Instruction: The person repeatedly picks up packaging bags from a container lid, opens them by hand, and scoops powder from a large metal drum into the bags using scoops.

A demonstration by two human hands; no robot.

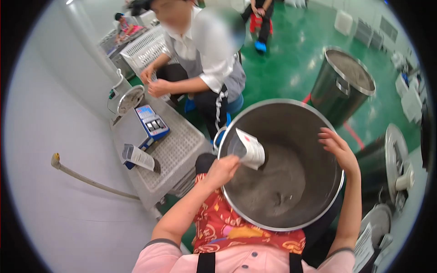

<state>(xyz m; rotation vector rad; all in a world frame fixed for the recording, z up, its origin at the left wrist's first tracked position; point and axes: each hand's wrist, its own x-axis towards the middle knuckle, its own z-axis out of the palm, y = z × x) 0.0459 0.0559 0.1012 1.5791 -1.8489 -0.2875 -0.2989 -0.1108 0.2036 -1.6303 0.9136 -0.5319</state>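
Observation:
My left hand (222, 170) is closed on the edge of a plastic pouch (253, 151) with a white printed label. The pouch is tilted over the inside of a large metal pot (246, 217), and its far end looks dark. Grey-brown powder (277, 184) covers the bottom of the pot, with a few small dark marks in it. At the pot's right rim is my right hand (337, 146), fingers apart and reaching in over the inside, with nothing in it.
On a grey plastic crate (182, 154) at left stand a blue scale (152, 123) and another labelled pouch (139, 157). A co-worker (200, 68) sits behind it, hands together. A powder-filled metal drum (337, 91) stands back right; a lidded drum (378, 159) is at right.

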